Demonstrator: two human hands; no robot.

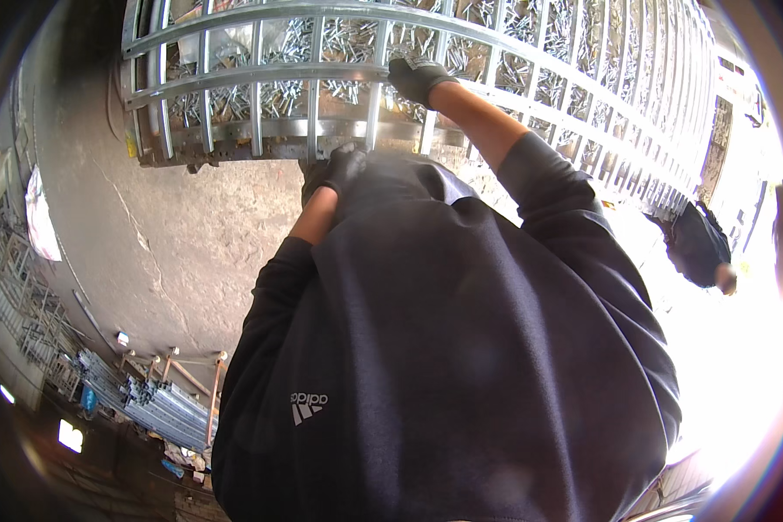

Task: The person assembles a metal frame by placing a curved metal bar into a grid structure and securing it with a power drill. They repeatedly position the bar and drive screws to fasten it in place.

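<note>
A galvanised metal fence panel (226, 80) of long rails and upright bars lies in front of me. My right hand (418, 81), in a dark glove, is at the crossing of a rail and an upright bar. Its fingers are curled, and whatever they may hold is hidden. Closer to my body, my left hand (346, 167), also gloved in black, is bent beside the panel's near edge. Its fingers are closed, but what they grip cannot be made out. Many small loose metal fasteners (278, 97) are scattered beneath the bars.
Bare concrete floor (191, 222) shows to the left. A stack of metal profiles (170, 409) rests by a brown frame (213, 396) at the lower left. Another person in dark clothing (698, 244) is at the panel's far right, beside strong glare.
</note>
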